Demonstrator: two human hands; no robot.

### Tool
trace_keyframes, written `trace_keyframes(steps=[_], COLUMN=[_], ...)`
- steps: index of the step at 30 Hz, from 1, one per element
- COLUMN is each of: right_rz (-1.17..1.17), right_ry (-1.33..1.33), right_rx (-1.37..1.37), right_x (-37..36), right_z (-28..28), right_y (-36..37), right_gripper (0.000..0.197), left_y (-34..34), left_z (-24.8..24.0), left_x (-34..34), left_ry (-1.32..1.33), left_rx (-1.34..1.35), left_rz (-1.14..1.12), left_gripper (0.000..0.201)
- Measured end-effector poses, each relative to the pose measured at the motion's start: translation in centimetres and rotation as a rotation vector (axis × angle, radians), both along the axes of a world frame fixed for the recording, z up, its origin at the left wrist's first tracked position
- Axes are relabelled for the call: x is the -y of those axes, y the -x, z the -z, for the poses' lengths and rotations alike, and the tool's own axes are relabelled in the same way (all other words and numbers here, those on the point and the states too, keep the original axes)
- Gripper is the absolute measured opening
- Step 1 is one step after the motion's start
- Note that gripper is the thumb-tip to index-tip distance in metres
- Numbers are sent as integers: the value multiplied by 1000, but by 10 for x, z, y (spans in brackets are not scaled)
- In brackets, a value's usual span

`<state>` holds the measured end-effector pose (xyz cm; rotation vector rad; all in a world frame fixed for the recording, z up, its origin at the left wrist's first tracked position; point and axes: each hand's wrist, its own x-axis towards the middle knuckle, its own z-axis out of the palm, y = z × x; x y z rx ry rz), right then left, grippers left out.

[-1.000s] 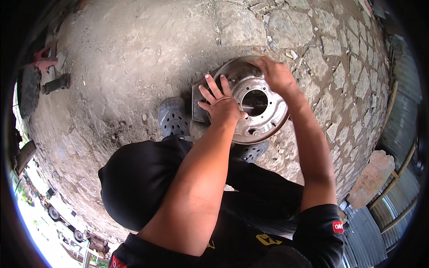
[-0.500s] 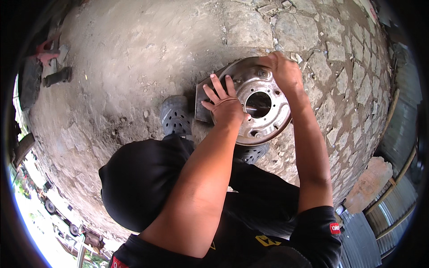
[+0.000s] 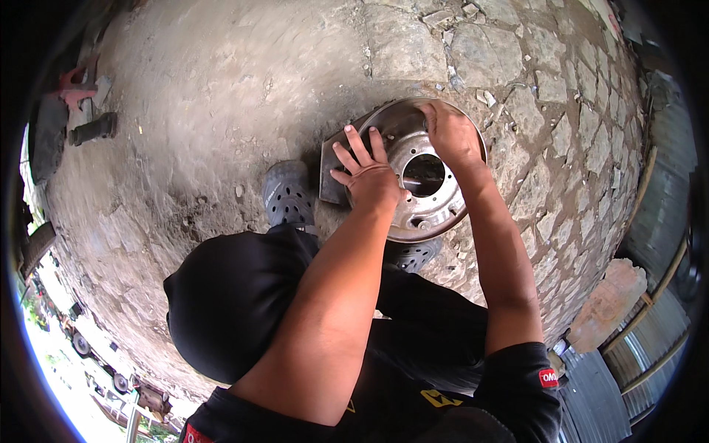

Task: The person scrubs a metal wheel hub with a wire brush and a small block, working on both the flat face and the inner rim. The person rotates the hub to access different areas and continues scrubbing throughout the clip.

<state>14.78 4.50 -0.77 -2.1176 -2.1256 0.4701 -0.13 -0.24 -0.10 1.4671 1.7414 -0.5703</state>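
A round, shallow metal brake backing plate (image 3: 446, 212) leans between my feet. It has a large hole in its middle, with small bolt holes around it. My left hand (image 3: 371, 181) lies on the plate's left side with fingers spread and the thumb near the central hole. My right hand (image 3: 453, 136) presses on the plate's upper right face, fingers bent and held together. Whatever those fingers may pinch is hidden beneath them. A dark flat metal piece (image 3: 332, 173) sticks out behind the plate on the left.
A grey clog (image 3: 286, 193) stands left of the plate, and another (image 3: 413, 255) shows partly below it. Uneven stone paving (image 3: 550, 88) spreads to the right. Corrugated metal sheets (image 3: 657, 347) line the right edge. A red object (image 3: 76, 87) sits at far left.
My right hand has moved from the plate's upper rim inward and down over its face. My left hand stays in nearly the same place on the plate.
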Motion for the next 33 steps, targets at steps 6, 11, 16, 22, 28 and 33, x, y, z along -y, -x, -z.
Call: trace_keyframes(steps=[6,11,16,22,28,33], right_rz=[181,-18,-206,543,448,527], right_ry=[-18,-31,90,-45,331,324], right_rx=[-281,-53,174,-440,21,57], right_x=[-18,50,139,161,189,193], right_z=[-42,-48,-20,17,63,84], right_y=[-53,-95,-58,-118,-145,-145], right_gripper=[34,23,50,55,47,40], left_y=[0,0,-3,-3,-5,-5], left_z=[1,0,-4,-1,0,-2], left_x=[2,2,0,0,1,0], left_ry=[-24,4,22,33,22,45], left_rx=[31,33,28,-5,1,-4], left_rz=[13,2,10,7,22,15], left_gripper=[147,150,149,149,151,151])
